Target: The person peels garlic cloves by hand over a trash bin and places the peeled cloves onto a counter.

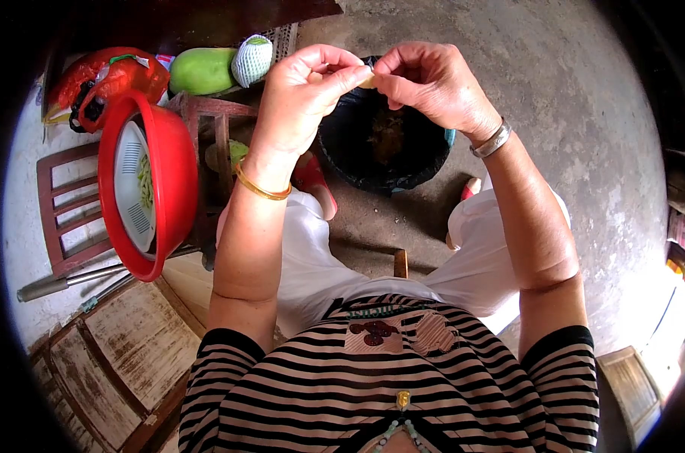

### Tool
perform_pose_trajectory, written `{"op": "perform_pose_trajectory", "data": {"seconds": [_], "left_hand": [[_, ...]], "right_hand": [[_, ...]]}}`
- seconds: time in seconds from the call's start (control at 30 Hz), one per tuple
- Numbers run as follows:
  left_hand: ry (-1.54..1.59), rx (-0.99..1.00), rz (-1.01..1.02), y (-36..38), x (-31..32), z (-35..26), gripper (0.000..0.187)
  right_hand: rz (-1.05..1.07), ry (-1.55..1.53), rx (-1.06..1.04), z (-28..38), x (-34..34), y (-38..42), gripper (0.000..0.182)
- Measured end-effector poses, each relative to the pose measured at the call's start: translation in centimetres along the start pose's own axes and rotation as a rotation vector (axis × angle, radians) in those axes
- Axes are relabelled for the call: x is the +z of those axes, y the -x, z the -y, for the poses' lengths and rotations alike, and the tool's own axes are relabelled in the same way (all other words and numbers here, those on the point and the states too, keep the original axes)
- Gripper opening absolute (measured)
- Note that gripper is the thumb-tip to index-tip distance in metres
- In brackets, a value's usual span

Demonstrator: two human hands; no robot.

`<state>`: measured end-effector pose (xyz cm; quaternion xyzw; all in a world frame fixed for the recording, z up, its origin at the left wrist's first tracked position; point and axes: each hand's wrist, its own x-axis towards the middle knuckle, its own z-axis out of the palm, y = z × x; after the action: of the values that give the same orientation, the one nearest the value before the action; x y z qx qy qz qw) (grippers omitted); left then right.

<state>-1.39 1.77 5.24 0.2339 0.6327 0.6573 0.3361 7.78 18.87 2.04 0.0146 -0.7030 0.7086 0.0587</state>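
My left hand (pixel 301 94) and my right hand (pixel 437 87) meet above a bin (pixel 342 155) lined with a black bag. Between their pinched fingertips is a small pale yellowish piece (pixel 369 81), too small and covered to name. Both hands are closed on it, one at each end. Under them, brownish scraps (pixel 387 136) lie inside the dark bin. A gold bangle circles my left wrist, and a silver one my right.
On a chair at the left, a red basin (pixel 178 189) leans with a white colander (pixel 129 177) inside, holding pale green pieces (pixel 145 181). Behind it are a red plastic bag (pixel 131 79), a long green gourd (pixel 201 71) and a net-wrapped fruit (pixel 252 60). Wooden furniture (pixel 135 332) stands lower left.
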Motion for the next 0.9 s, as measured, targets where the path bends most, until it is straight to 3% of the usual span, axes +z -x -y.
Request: {"op": "perform_pose_trajectory", "data": {"seconds": [0.9], "left_hand": [[-0.025, -0.003, 0.043, 0.18, -0.42, -0.34, 0.01]], "right_hand": [[0.008, -0.091, 0.032, 0.24, 0.03, -0.09, 0.016]]}}
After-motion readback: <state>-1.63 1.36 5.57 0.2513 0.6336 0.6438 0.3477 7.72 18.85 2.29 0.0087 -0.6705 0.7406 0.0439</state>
